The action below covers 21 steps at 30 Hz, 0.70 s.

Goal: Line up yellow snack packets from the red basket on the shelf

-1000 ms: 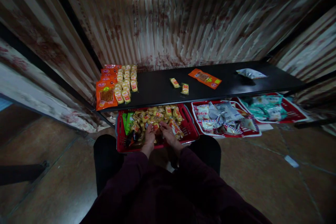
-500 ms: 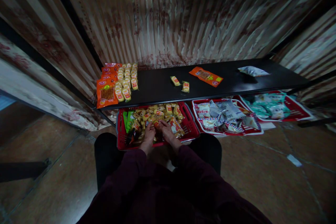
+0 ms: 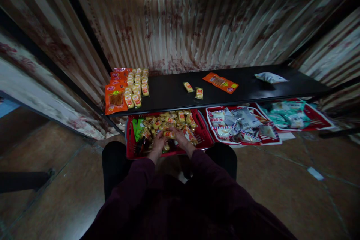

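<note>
A black worktop crosses mid-frame before a corrugated wall. Orange packets lie at its left end, a pale bag toward its right. Below, at right, two red trays hold white and teal packets.

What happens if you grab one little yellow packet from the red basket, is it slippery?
Probably light: each packet is small beside the right hand. The wrappers look glossy, so it may slip and crinkle. They lie loosely heaped in the basket, so pulling one likely shifts its neighbours.
</note>
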Tool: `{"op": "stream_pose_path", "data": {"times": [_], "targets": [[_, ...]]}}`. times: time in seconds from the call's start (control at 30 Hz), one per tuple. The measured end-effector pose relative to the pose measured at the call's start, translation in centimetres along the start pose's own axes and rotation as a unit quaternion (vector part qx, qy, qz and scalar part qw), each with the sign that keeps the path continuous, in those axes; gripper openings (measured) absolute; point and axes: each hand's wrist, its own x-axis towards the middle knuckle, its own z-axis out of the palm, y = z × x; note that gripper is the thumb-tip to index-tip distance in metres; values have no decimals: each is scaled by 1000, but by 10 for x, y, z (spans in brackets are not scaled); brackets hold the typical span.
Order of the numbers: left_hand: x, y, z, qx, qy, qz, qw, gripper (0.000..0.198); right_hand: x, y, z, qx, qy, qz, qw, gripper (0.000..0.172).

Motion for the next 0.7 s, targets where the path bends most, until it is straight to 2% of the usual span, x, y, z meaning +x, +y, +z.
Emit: {"op": "stream_pose_path", "data": {"times": [0.13, 0.27, 0.37, 0.57, 0.7], "targets": [[-2, -5, -3, -39, -4, 2, 999, 52, -2, -11, -1, 9, -17, 41, 999, 40], [-2, -7, -6, -53, -18, -29, 998, 44, 0, -20, 1, 10, -10, 91, 996, 39], [-1, -7, -5, -69, 10, -27, 997, 37, 2, -20, 2, 40, 0, 113, 993, 43], [3, -10, -1, -68, 60, -12, 996, 34, 0, -4, 8, 126, -29, 109, 986, 38], [7, -15, 0, -27, 74, 10, 997, 32, -4, 2, 14, 155, -14, 101, 983, 33]]}}
